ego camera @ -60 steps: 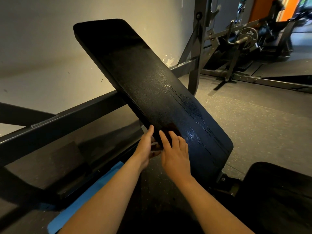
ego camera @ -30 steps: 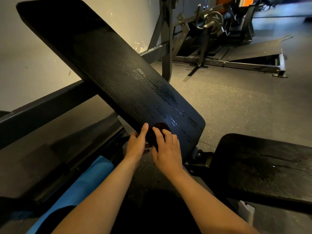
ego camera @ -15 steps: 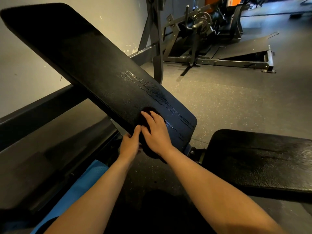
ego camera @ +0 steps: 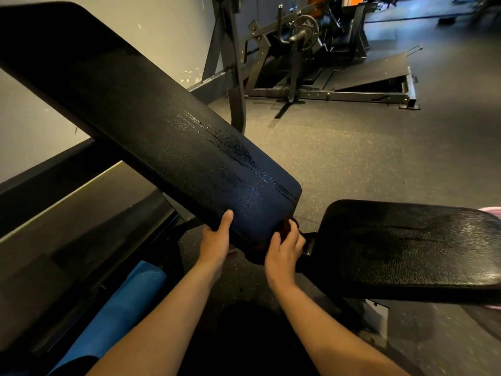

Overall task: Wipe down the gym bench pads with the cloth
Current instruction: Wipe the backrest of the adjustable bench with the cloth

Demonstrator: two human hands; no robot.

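Note:
The black inclined back pad (ego camera: 151,126) runs from the upper left down to the centre, with wet streaks near its lower end. My left hand (ego camera: 217,241) grips that lower edge, thumb lying on the pad's face. My right hand (ego camera: 284,246) holds a dark cloth (ego camera: 287,226) against the pad's bottom end, fingers curled round it; most of the cloth is hidden. The flat black seat pad (ego camera: 406,245) lies to the right, apart from both hands.
A blue mat (ego camera: 122,302) lies on the floor at lower left beside a dark steel frame beam (ego camera: 54,185). Grey rack uprights (ego camera: 230,50) and a plate-loaded machine (ego camera: 311,50) stand behind. Something pink (ego camera: 492,213) shows at the right edge.
My right hand with the cloth has slid off the pad's face down to its bottom end. My left hand has shifted to grip the lower edge. The view has swung rightwards.

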